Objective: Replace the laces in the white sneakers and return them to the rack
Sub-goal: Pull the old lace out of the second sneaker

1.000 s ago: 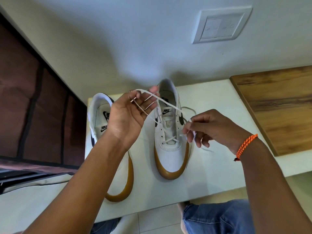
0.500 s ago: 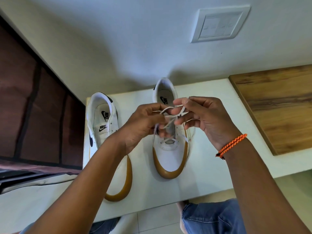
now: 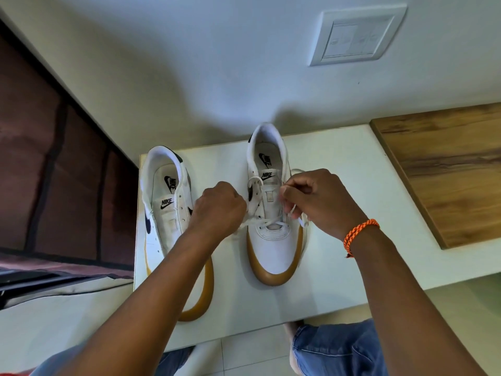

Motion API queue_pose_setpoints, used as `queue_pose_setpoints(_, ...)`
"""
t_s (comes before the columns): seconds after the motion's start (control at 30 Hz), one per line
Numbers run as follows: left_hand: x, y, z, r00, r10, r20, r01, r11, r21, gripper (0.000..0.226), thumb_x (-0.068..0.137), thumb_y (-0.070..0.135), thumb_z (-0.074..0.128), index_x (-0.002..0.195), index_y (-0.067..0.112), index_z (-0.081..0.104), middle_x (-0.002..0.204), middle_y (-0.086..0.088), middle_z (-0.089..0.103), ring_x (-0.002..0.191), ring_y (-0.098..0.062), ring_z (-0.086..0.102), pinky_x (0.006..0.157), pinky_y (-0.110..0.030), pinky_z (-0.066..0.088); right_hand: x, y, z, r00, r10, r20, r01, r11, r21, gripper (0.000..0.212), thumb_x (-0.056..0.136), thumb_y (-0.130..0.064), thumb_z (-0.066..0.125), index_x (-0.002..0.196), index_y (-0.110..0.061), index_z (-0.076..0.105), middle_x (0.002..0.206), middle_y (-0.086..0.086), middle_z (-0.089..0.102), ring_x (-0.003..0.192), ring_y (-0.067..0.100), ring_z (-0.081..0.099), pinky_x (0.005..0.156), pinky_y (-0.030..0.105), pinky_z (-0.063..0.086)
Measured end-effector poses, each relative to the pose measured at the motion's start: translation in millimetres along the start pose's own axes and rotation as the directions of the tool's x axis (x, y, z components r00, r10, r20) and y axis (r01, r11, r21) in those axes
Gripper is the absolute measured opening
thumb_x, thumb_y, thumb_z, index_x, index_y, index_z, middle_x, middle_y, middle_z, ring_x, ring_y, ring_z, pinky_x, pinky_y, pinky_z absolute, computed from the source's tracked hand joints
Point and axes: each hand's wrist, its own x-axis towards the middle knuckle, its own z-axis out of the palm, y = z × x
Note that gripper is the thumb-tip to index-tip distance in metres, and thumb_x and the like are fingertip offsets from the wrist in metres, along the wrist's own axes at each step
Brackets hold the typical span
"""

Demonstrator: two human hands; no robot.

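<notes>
Two white sneakers with gum soles stand toes toward me on a white table (image 3: 352, 240). The left sneaker (image 3: 168, 213) has bare eyelets and no lace. The right sneaker (image 3: 273, 240) carries a white lace (image 3: 267, 222) crossed through its lowest eyelets. My left hand (image 3: 219, 210) sits at that shoe's left side, fingers curled around one lace end. My right hand (image 3: 317, 199) is at the shoe's right side and pinches the other lace end near the upper eyelets. An orange braided band circles my right wrist.
A wooden board (image 3: 444, 169) lies on the table at the right. A dark fabric-covered rack (image 3: 54, 172) stands to the left. A wall switch plate (image 3: 355, 36) is above. My knees in blue jeans (image 3: 339, 348) are below the table's front edge.
Both hands came together over the right sneaker half a second ago, then dropped and spread to its two sides, drawing the lace ends down and apart.
</notes>
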Motion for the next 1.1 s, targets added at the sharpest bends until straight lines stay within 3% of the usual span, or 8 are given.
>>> queue_pose_setpoints(0.07, -3.5, 1.2, -0.1, 0.999, 0.038, -0.006, -0.038, 0.998, 0.048, 0.031, 0.099, 0.013, 0.046, 0.102, 0.003, 0.076, 0.098, -0.015, 0.075, 0.091, -0.036, 0.072, 0.082, -0.045, 0.059, 0.8, 2.6, 1.5, 1.000, -0.021, -0.023, 0.020, 0.998, -0.052, 0.027, 0.100, -0.014, 0.062, 0.076, -0.009, 0.072, 0.063, 0.003, 0.071, 0.057, 0.020, 0.069, 0.065, 0.027, 0.052)
queue_pose_setpoints(0.2, -5.1, 5.3, 1.6, 0.967, 0.185, -0.174, -0.169, 0.980, 0.104, 0.037, 0.107, 0.015, 0.042, 0.135, 0.015, 0.066, 0.127, -0.012, 0.072, 0.114, -0.035, 0.066, 0.098, -0.043, 0.053, 3.4, 1.5, -0.1, 0.993, -0.051, -0.110, 0.040, 0.995, -0.096, 0.008, 0.096, -0.016, 0.067, 0.094, -0.023, 0.066, 0.075, -0.003, 0.069, 0.064, 0.015, 0.070, 0.063, 0.025, 0.052)
queue_pose_setpoints(0.33, -1.1, 8.0, 6.5, 0.862, 0.374, -0.342, -0.411, 0.911, -0.039, 0.029, 0.112, 0.037, 0.043, 0.136, 0.027, 0.055, 0.127, -0.003, 0.068, 0.110, -0.025, 0.067, 0.091, -0.043, 0.055, 2.0, 0.7, -1.2, 0.991, -0.109, -0.082, 0.096, 0.984, -0.150, 0.045, 0.094, -0.014, 0.071, 0.131, -0.038, 0.062, 0.108, -0.002, 0.056, 0.085, 0.010, 0.066, 0.076, 0.016, 0.052)
queue_pose_setpoints(0.47, -1.7, 6.8, 15.0, 0.808, 0.516, -0.285, -0.540, 0.842, -0.006, 0.036, 0.103, 0.039, 0.065, 0.137, 0.035, 0.055, 0.149, 0.001, 0.044, 0.131, -0.021, 0.051, 0.093, -0.037, 0.054, 1.1, 5.2, 0.5, 0.999, -0.050, 0.018, 0.053, 0.975, -0.217, 0.066, 0.088, -0.021, 0.081, 0.144, -0.041, 0.054, 0.137, -0.003, 0.046, 0.113, 0.015, 0.062, 0.093, 0.034, 0.059)
queue_pose_setpoints(0.63, -5.4, 6.6, 24.3, 0.779, 0.600, -0.180, -0.562, 0.796, 0.223, 0.011, 0.098, 0.022, 0.068, 0.102, 0.030, 0.075, 0.167, -0.006, 0.028, 0.152, -0.033, 0.027, 0.107, -0.055, 0.049, -1.4, 7.5, -2.2, 0.992, -0.002, 0.130, 0.037, 0.963, -0.268, 0.098, 0.075, -0.028, 0.093, 0.153, -0.047, 0.038, 0.143, -0.002, 0.052, 0.125, 0.021, 0.057, 0.100, 0.034, 0.053)
queue_pose_setpoints(0.73, -8.5, 3.0, 32.5, 0.815, 0.579, -0.002, -0.570, 0.804, 0.170, 0.019, 0.103, 0.027, 0.061, 0.112, 0.036, 0.076, 0.175, 0.008, -0.003, 0.161, -0.025, 0.001, 0.119, -0.057, 0.034, -1.9, 9.0, 0.1, 0.977, 0.043, 0.208, 0.010, 0.970, -0.243, 0.117, 0.064, -0.033, 0.100, 0.151, -0.060, 0.026, 0.146, -0.002, 0.053, 0.128, 0.023, 0.056, 0.104, 0.039, 0.053)
queue_pose_setpoints(0.83, -5.6, 2.9, 37.2, 0.836, 0.547, 0.041, -0.549, 0.832, 0.077, 0.018, 0.102, 0.028, 0.065, 0.110, 0.035, 0.080, 0.171, 0.021, -0.023, 0.161, -0.018, -0.010, 0.122, -0.054, 0.031, -2.4, 9.5, 2.5, 0.966, 0.067, 0.249, -0.002, 0.968, -0.252, 0.128, 0.059, -0.035, 0.102, 0.151, -0.063, 0.017, 0.145, 0.000, 0.054, 0.127, 0.024, 0.057, 0.105, 0.045, 0.053)
queue_pose_setpoints(1.1, -2.4, 7.3, 29.0, 0.856, 0.510, 0.082, -0.507, 0.860, -0.049, 0.016, 0.099, 0.026, 0.071, 0.086, 0.029, 0.081, 0.170, 0.027, -0.022, 0.162, -0.014, -0.008, 0.119, -0.031, 0.018, -0.4, 9.7, 3.7, 0.978, 0.064, 0.199, -0.007, 0.961, -0.275, 0.121, 0.056, -0.033, 0.103, 0.146, -0.058, 0.027, 0.140, 0.000, 0.057, 0.123, 0.025, 0.058, 0.101, 0.048, 0.056)
